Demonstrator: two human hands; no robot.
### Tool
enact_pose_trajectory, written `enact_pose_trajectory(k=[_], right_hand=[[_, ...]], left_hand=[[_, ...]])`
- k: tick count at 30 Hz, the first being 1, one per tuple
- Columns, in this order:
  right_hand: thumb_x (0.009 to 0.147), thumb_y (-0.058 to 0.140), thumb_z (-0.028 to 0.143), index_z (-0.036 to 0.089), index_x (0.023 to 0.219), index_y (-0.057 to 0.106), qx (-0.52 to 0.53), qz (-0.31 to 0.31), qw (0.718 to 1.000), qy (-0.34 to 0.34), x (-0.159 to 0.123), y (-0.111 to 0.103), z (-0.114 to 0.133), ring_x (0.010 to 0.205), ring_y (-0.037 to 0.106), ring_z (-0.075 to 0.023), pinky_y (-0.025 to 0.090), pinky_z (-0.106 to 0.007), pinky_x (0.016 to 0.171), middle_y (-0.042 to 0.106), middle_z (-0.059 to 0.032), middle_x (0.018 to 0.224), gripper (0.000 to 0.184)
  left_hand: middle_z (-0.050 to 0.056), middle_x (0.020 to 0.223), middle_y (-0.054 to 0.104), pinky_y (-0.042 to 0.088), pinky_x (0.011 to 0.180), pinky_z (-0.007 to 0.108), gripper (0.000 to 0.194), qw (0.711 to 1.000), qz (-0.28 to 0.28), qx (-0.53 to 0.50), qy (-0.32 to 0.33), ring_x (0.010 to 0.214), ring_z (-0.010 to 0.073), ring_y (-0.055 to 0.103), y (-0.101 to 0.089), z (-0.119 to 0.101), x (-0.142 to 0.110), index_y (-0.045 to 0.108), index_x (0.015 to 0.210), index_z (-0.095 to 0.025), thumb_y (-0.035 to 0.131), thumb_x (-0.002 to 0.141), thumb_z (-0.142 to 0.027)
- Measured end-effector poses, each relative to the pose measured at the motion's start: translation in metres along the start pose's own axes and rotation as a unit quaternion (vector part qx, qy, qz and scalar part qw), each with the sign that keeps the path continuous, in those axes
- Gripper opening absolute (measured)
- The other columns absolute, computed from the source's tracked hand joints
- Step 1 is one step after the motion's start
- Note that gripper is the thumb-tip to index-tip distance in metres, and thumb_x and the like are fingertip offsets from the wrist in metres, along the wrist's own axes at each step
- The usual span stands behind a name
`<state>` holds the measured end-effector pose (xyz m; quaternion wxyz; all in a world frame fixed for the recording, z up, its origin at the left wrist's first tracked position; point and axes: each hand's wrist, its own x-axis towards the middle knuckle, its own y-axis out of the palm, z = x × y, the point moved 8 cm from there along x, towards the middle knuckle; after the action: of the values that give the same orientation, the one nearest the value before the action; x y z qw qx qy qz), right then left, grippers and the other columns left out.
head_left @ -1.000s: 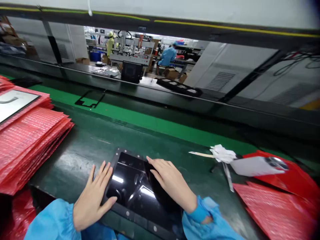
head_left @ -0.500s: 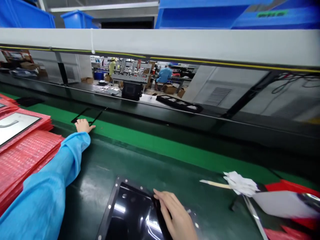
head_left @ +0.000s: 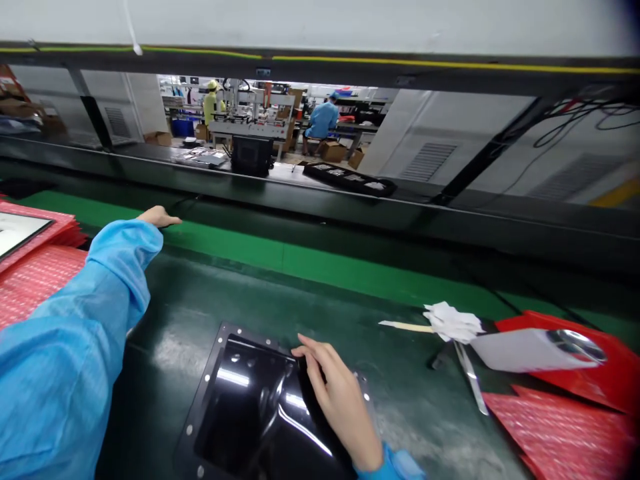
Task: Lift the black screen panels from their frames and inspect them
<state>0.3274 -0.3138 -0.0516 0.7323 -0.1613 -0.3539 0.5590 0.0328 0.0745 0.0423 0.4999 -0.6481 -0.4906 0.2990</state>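
Note:
My right hand [head_left: 335,393] is at the upper right edge of a glossy black panel [head_left: 250,407], thumb and fingers closed on that edge. Wavy light reflections cross the panel. It lies on a dark flat plate [head_left: 200,390] whose border carries several pale round dots. My left hand [head_left: 157,217], in a blue sleeve, reaches far out over the green strip [head_left: 240,248]. Its thumb sticks out to the right, while the other fingers are mostly hidden. Just beyond it, part of a thin black frame [head_left: 186,201] shows on the strip.
Red bubble-wrap sleeves [head_left: 40,277] are stacked at left; more red wrap [head_left: 565,427] lies at right. Near it are a white bottle [head_left: 535,348], crumpled white tissue [head_left: 453,322], and a metal blade-like tool [head_left: 471,379]. A raised ledge [head_left: 280,183] and two workers stand beyond.
My view has tilted down and shifted. The left hand has turned, so its fingers show less, and the thin frame is harder to see. My right hand stays at the panel's edge.

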Motion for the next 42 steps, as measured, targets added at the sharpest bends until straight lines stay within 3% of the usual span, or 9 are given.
enact_pose_trajectory(k=[6, 12, 20, 23, 28, 32, 36, 38, 42], right_hand=[[0.1, 0.037, 0.026, 0.021, 0.118, 0.056, -0.059, 0.019, 0.997, -0.04, -0.002, 0.002, 0.01, 0.101, 0.059, -0.0215, 0.046, -0.037, 0.089, 0.062, -0.0076, 0.108, 0.026], [0.098, 0.041, 0.029, 0.023, 0.112, 0.058, -0.092, 0.023, 0.994, -0.057, -0.004, 0.004, 0.012, 0.097, 0.061, -0.0202, 0.046, -0.035, 0.087, 0.062, -0.0055, 0.108, 0.022], [0.094, 0.041, 0.03, 0.022, 0.112, 0.057, 0.002, 0.032, 0.999, -0.025, 0.003, 0.01, -0.007, 0.096, 0.058, -0.0232, 0.045, -0.039, 0.087, 0.063, -0.007, 0.1, 0.025], [0.094, 0.042, 0.032, 0.022, 0.114, 0.056, 0.033, 0.05, 0.998, -0.015, 0.008, 0.0, 0.0, 0.096, 0.058, -0.0229, 0.044, -0.039, 0.086, 0.063, -0.0067, 0.101, 0.026], [0.091, 0.05, 0.041, 0.023, 0.114, 0.058, 0.09, 0.189, 0.978, 0.027, 0.019, -0.022, 0.014, 0.095, 0.059, -0.021, 0.046, -0.03, 0.074, 0.064, -0.0057, 0.107, 0.03], [0.075, 0.07, 0.051, 0.019, 0.088, 0.068, 0.107, 0.304, 0.941, 0.103, 0.013, -0.029, 0.001, 0.077, 0.059, -0.0199, 0.044, -0.026, 0.063, 0.065, -0.0012, 0.081, 0.034], [0.074, 0.067, 0.058, 0.016, 0.071, 0.065, 0.139, 0.302, 0.934, 0.129, 0.01, -0.041, -0.003, 0.062, 0.053, -0.0152, 0.041, -0.025, 0.056, 0.058, 0.0021, 0.065, 0.042], [0.076, 0.066, 0.058, 0.015, 0.073, 0.065, 0.156, 0.268, 0.941, 0.135, 0.011, -0.054, -0.003, 0.064, 0.055, -0.0156, 0.042, -0.025, 0.058, 0.06, 0.001, 0.069, 0.042], [0.07, 0.075, 0.054, 0.015, 0.083, 0.069, 0.24, 0.197, 0.929, 0.204, 0.009, -0.076, -0.014, 0.074, 0.061, -0.0219, 0.048, -0.03, 0.066, 0.067, -0.0039, 0.078, 0.042]], left_hand=[[0.006, 0.093, 0.069, 0.037, 0.092, 0.042, 0.051, 0.997, 0.037, 0.047, 0.038, 0.097, 0.0269, 0.057, 0.025, -0.044, -0.102, 0.069, 0.102, -0.016, 0.064, 0.073, -0.059], [0.013, 0.106, 0.063, 0.021, 0.104, 0.056, 0.042, 0.993, 0.002, 0.103, 0.055, 0.116, 0.0337, 0.045, 0.053, -0.041, -0.243, 0.065, 0.109, -0.018, 0.065, 0.078, -0.046], [0.016, 0.148, 0.035, 0.017, 0.113, 0.054, 0.095, 0.982, 0.029, -0.037, 0.181, 0.143, 0.0357, 0.017, 0.101, -0.103, -0.359, 0.018, 0.15, -0.02, 0.06, 0.077, -0.065], [0.018, 0.155, 0.021, 0.013, 0.114, 0.056, 0.096, 0.982, 0.036, -0.081, 0.166, 0.146, 0.0344, 0.004, 0.122, -0.119, -0.371, 0.005, 0.151, -0.02, 0.057, 0.082, -0.061], [0.014, 0.159, 0.008, 0.012, 0.113, 0.06, 0.06, 0.975, 0.021, -0.166, 0.146, 0.146, 0.032, -0.008, 0.137, -0.124, -0.37, 0.025, 0.141, -0.024, 0.051, 0.092, -0.045], [0.011, 0.158, 0.014, 0.011, 0.113, 0.061, 0.044, 0.964, 0.017, -0.236, 0.124, 0.146, 0.0311, -0.008, 0.141, -0.12, -0.367, 0.038, 0.13, -0.025, 0.054, 0.091, -0.039], [0.008, 0.15, 0.037, 0.016, 0.115, 0.053, 0.042, 0.942, -0.002, -0.329, 0.07, 0.144, 0.0306, 0.017, 0.126, -0.122, -0.356, 0.047, 0.126, -0.025, 0.058, 0.088, -0.038], [0.009, 0.138, 0.051, 0.03, 0.11, 0.045, 0.041, 0.899, 0.011, -0.439, 0.014, 0.131, 0.0285, 0.042, 0.116, -0.125, -0.344, 0.051, 0.125, -0.024, 0.058, 0.089, -0.041], [0.01, 0.105, 0.067, 0.051, 0.083, 0.034, 0.039, 0.725, 0.08, -0.681, -0.062, 0.092, 0.0213, 0.064, 0.101, -0.149, -0.325, 0.064, 0.111, -0.014, 0.057, 0.089, -0.046]])
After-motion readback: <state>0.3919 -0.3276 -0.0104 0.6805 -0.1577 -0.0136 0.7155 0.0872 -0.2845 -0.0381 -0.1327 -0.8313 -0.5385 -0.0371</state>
